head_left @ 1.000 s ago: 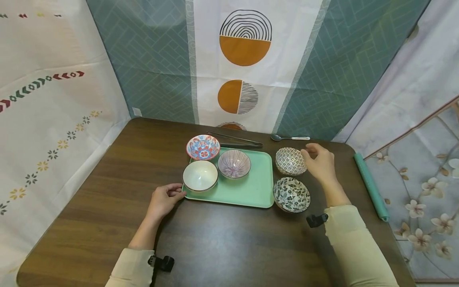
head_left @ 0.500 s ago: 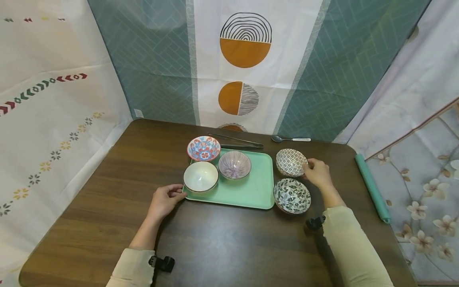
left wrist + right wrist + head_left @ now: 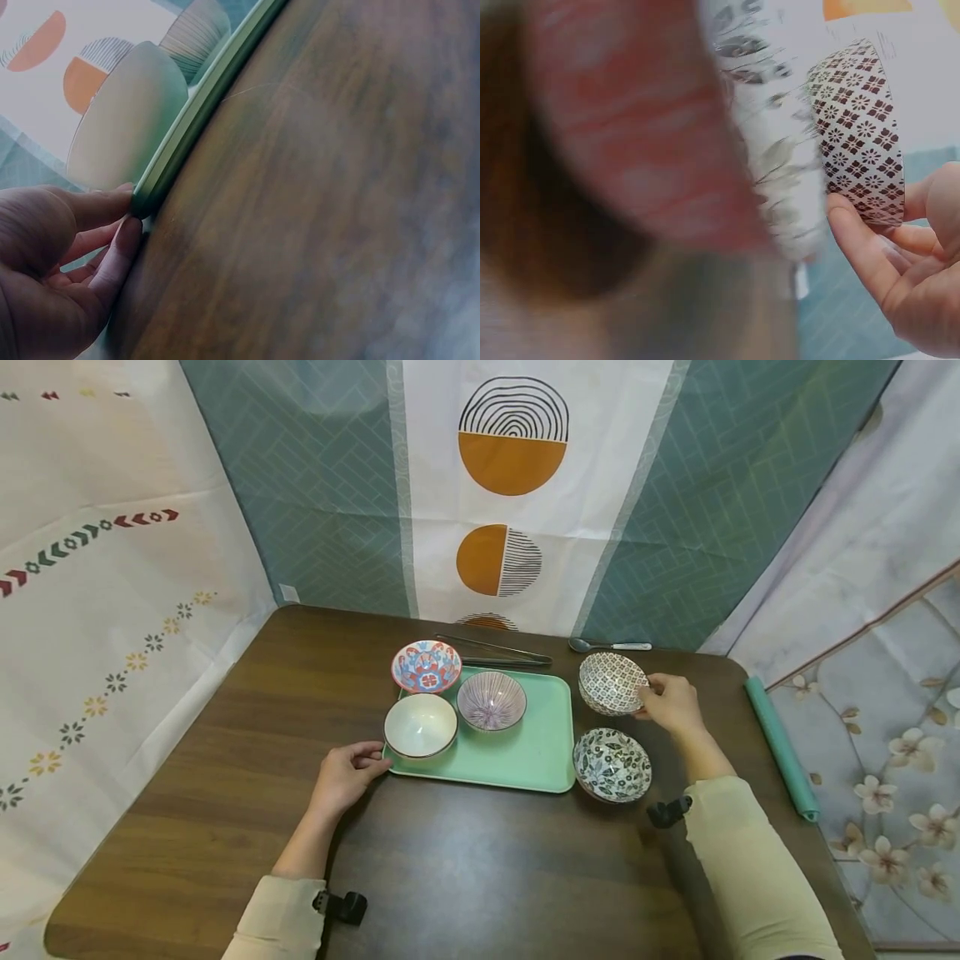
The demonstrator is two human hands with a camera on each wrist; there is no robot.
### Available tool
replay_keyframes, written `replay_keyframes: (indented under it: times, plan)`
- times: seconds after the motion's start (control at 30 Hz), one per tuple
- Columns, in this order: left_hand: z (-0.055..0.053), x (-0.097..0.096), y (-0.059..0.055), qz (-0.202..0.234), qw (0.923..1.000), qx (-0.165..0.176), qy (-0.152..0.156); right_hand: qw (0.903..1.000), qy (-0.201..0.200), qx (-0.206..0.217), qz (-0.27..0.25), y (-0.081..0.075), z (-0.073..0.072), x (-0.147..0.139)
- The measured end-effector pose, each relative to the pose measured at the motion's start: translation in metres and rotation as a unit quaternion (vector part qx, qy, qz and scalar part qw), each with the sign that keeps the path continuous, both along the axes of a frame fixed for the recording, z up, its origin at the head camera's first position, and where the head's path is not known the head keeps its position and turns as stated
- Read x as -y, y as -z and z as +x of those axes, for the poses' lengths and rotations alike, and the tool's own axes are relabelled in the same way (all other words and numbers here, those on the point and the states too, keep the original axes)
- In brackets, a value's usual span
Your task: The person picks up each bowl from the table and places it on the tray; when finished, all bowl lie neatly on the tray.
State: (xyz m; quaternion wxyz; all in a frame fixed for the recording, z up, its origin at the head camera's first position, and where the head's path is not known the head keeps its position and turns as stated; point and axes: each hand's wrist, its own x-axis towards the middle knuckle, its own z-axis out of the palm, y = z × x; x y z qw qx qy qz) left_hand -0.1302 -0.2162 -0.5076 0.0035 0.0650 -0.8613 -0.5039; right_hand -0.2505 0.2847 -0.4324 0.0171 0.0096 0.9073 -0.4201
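In the head view my left hand pinches the near left corner of a mint-green tray; the left wrist view shows thumb and fingers on its rim. A plain white bowl and a purple-striped bowl stand on this tray. Right of it, my right hand grips the right side of a small bowl with a brown lattice pattern. The right wrist view shows thumb and fingers at the wall of this patterned bowl. A leaf-patterned bowl sits just nearer me.
A red and blue bowl stands at the tray's far left corner. Behind the tray lie metal tongs, with a spoon farther right. A rolled green mat lies along the table's right edge.
My right hand has closed on the lattice-patterned bowl, which has risen slightly and shifted away from the leaf-patterned bowl. My left hand keeps its place on the tray corner.
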Motion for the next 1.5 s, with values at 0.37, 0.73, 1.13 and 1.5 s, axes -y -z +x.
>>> replay_keyframes:
  times: [0.37, 0.73, 1.13, 1.5]
  plan:
    - [-0.002, -0.001, -0.001, 0.001, 1.0, 0.0, 0.004, 0.9976, -0.054, 0.043, -0.004, -0.025, -0.022, 0.044]
    - [-0.005, -0.004, -0.003, 0.003, 0.9999, 0.005, 0.011, 0.9943, -0.041, 0.093, -0.032, 0.0, -0.035, 0.07]
    - [-0.003, -0.004, -0.002, 0.004, 0.9999, 0.003, 0.014, 0.993, -0.059, 0.101, 0.015, -0.002, -0.026, 0.062]
    - [0.0, 0.001, -0.001, 0.003, 0.9999, 0.005, 0.011, 0.979, -0.154, 0.029, 0.13, -0.014, 0.018, 0.021]
